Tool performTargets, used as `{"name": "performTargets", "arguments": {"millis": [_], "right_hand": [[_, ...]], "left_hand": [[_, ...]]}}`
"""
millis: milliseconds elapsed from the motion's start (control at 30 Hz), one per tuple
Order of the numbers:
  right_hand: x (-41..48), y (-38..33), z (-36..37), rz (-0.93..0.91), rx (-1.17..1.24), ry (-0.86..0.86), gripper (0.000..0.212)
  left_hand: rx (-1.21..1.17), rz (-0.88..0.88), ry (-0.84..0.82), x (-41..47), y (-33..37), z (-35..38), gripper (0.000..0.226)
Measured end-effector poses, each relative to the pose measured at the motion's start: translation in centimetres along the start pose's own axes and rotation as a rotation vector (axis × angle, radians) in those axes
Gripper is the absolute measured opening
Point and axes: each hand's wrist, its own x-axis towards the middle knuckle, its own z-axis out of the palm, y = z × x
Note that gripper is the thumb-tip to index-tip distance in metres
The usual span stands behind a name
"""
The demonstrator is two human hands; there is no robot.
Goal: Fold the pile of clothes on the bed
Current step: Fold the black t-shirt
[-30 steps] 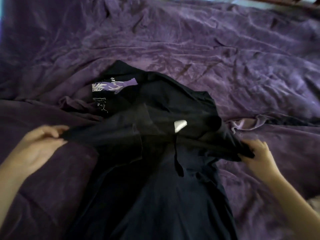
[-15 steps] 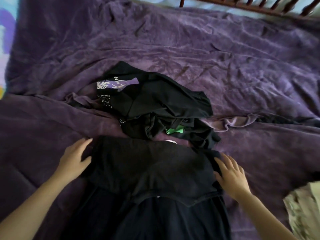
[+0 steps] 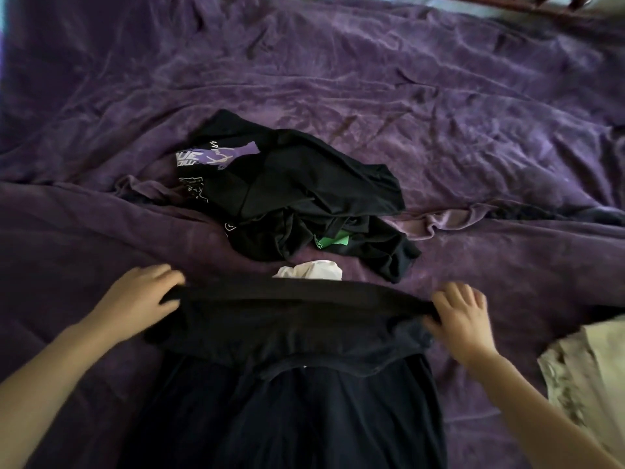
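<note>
Left hand (image 3: 142,296) pinches left end of dark garment's (image 3: 287,384) folded far edge | right hand (image 3: 460,316) pinches right end | garment lies near centre on purple bedspread (image 3: 439,130) | black clothes pile (image 3: 297,194) just beyond | white cloth (image 3: 311,270) between them

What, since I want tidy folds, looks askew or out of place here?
On the dark shirt, the folded-over flap, held at its ends by the left hand and right hand, has an uneven, wavy lower edge. A white cloth lies alone between it and the crumpled black pile.
</note>
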Motion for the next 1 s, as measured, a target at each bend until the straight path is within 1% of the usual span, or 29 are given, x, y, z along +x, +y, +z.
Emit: {"name": "performTargets", "arguments": {"millis": [33,67,100,133,167,200,233,267,300,333,367,400,433,467,500,533,567,600,633,700,733,767,800,867,900,933,967,1000], "right_hand": [[-2.2,0.1,-0.5,-0.065,0.000,0.069,0.028],[-4.5,0.0,-0.5,-0.139,0.003,0.109,0.029],[-7.1,0.0,-0.2,-0.212,0.000,0.111,0.032],[-9.6,-0.1,0.2,-0.272,-0.006,0.061,0.038],[-12.0,-0.3,0.5,-0.313,-0.004,-0.022,0.042],[-14.0,-0.6,0.9,-0.344,0.003,-0.116,0.045],[-15.6,-0.9,1.4,-0.381,0.007,-0.161,0.046],[-16.6,-1.3,1.8,-0.383,0.016,-0.189,0.048],[-16.8,-1.6,2.0,-0.345,0.036,-0.204,0.048],[-16.2,-2.1,2.0,-0.256,0.069,-0.229,0.045],[-15.0,-2.7,2.0,-0.132,0.111,-0.241,0.040],[-13.4,-3.6,2.0,0.000,0.133,-0.269,0.032],[-11.7,-4.5,2.0,0.103,0.114,-0.295,0.037],[-10.0,-5.4,1.9,0.153,0.089,-0.376,0.054],[-8.7,-6.1,2.1,0.152,0.053,-0.476,0.067],[-7.9,-6.4,2.4,0.128,0.025,-0.590,0.072],[-7.3,-6.6,2.5,0.107,-0.022,-0.705,0.071],[-7.0,-6.5,2.5,0.091,-0.074,-0.769,0.068],[-7.1,-6.3,2.3,0.079,-0.126,-0.789,0.062],[-7.7,-5.2,1.8,0.085,-0.236,-0.803,0.044],[-8.0,-4.6,1.5,0.112,-0.258,-0.821,0.039],[-8.4,-4.1,1.3,0.138,-0.291,-0.841,0.039],[-8.7,-3.8,0.7,0.160,-0.301,-0.822,0.041],[-9.6,-3.4,-0.5,0.108,-0.270,-0.634,0.040],[-10.4,-3.5,-1.1,0.077,-0.250,-0.594,0.042],[-11.5,-3.3,-1.2,0.030,-0.225,-0.496,0.045],[-12.9,-3.1,-1.4,0.029,-0.174,-0.458,0.046],[-14.5,-3.1,-1.8,0.012,-0.141,-0.409,0.043]], "left_hand": [[0.029,0.049,0.071,-2.5,0.1,-0.1,0.024],[0.043,0.070,0.092,-5.2,0.7,0.2,0.025],[0.047,0.081,0.100,-7.9,1.2,1.1,0.028],[0.053,0.087,0.090,-10.7,1.6,2.7,0.032],[0.064,0.084,0.053,-13.4,2.1,4.2,0.036],[0.080,0.049,-0.031,-15.6,2.6,5.4,0.043],[0.065,-0.009,-0.140,-17.2,3.1,6.4,0.054],[0.012,-0.063,-0.177,-18.2,3.7,7.3,0.067],[-0.047,-0.117,-0.144,-18.5,4.4,7.6,0.077],[-0.068,-0.184,-0.115,-18.1,4.7,7.5,0.080],[-0.047,-0.253,-0.065,-17.0,5.0,7.1,0.076],[-0.009,-0.312,-0.023,-15.7,5.2,7.0,0.064],[-0.002,-0.353,-0.047,-14.2,5.4,7.0,0.048],[0.011,-0.366,-0.125,-12.6,5.7,6.5,0.054],[0.033,-0.330,-0.256,-11.0,6.0,6.3,0.075],[0.081,-0.277,-0.331,-9.8,6.2,6.2,0.090],[0.130,-0.230,-0.369,-8.9,6.5,6.3,0.088],[0.137,-0.244,-0.428,-8.3,6.6,6.2,0.077],[0.159,-0.285,-0.508,-7.9,6.6,5.9,0.065],[0.212,-0.266,-0.554,-7.8,6.0,5.4,0.044],[0.251,-0.247,-0.559,-8.3,5.6,4.9,0.038],[0.279,-0.245,-0.561,-8.8,5.4,4.4,0.035],[0.305,-0.224,-0.514,-9.1,5.2,4.1,0.034],[0.361,-0.190,-0.436,-10.5,5.4,3.2,0.032],[0.357,-0.184,-0.375,-11.6,5.8,2.5,0.028],[0.323,-0.143,-0.274,-12.7,5.9,2.1,0.026],[0.275,-0.117,-0.185,-14.2,5.7,2.2,0.029],[0.228,-0.084,-0.048,-16.0,5.4,2.7,0.031]]}}
